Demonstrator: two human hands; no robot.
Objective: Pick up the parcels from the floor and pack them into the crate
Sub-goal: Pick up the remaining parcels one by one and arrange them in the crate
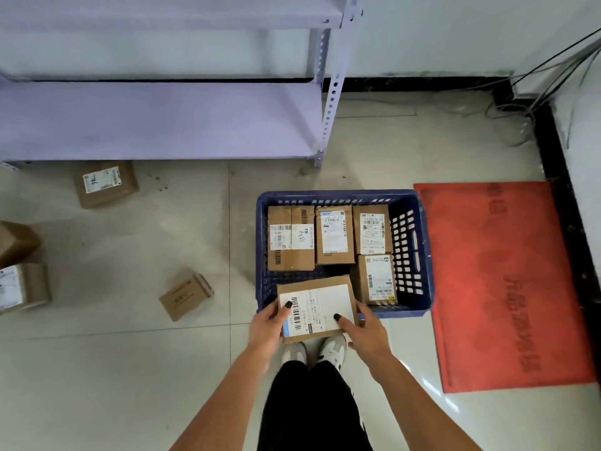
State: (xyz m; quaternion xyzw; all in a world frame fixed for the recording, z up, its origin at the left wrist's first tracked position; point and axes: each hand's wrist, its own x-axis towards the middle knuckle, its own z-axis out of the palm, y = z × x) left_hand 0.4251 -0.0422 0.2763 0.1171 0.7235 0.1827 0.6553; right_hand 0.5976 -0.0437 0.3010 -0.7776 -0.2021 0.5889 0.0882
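A blue plastic crate (410,242) stands on the floor in front of me with several labelled cardboard parcels lying flat inside. I hold another flat cardboard parcel (317,307) with a white label over the crate's near edge. My left hand (268,323) grips its left side, thumb on the label. My right hand (366,327) grips its right side, thumb on top. More parcels lie on the floor: one near the shelf (105,183), a small one (186,296) to the crate's left, and two at the far left (19,265).
A pale metal shelf unit (162,118) stands at the back left, its leg (320,157) near the crate. A red mat (507,281) lies right of the crate. Cables (533,102) run along the black skirting in the right corner. My feet (313,351) stand just behind the crate.
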